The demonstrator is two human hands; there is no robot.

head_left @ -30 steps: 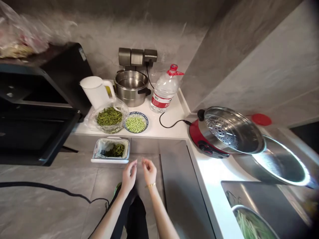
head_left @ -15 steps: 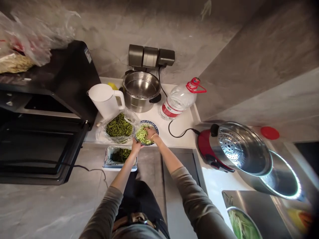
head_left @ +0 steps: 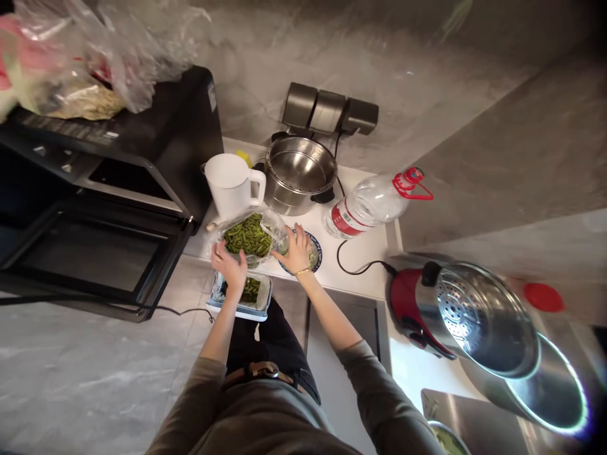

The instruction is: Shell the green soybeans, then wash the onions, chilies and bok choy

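At the far left there is one black oven (head_left: 161,145), its door lowered. Next comes the left hand (head_left: 231,265): its thumb and fingers are apart, at the left edge of one clear plastic bag (head_left: 274,221). Whether they pinch the plastic, I cannot tell. Behind the bag stands one white jug (head_left: 230,186); below it is one bin (head_left: 241,311). The bag rests on the counter, with many green pods (head_left: 246,235) inside, too crowded for counting. At its right edge, the right hand (head_left: 298,254) spreads its fingers over one patterned bowl (head_left: 318,254), partly covering it. Further right lies one large bottle (head_left: 370,205).
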